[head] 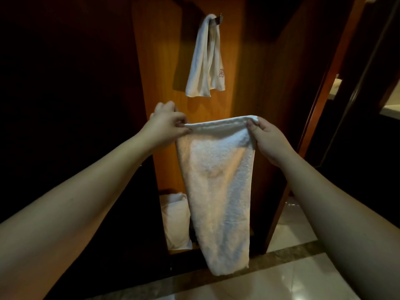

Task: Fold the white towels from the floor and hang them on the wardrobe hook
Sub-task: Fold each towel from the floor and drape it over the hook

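We hold the folded towel (218,187) up by its top corners, left hand (166,124) and right hand (268,137) each pinching one so it hangs flat for hanging. Farther off, another towel (205,61) already drapes over the wardrobe hook (217,19).

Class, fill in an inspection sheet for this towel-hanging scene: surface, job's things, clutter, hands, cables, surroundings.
Surface: glossy tiled floor with a dark border strip.
Job's things: one white towel hangs on the hook; a folded towel is held up below it.
Clutter: white bundle at the wardrobe's base.
Hands: left hand and right hand pinch the folded towel's top corners.
Cables: nothing seen.
Surroundings: wooden wardrobe panel, dim room.
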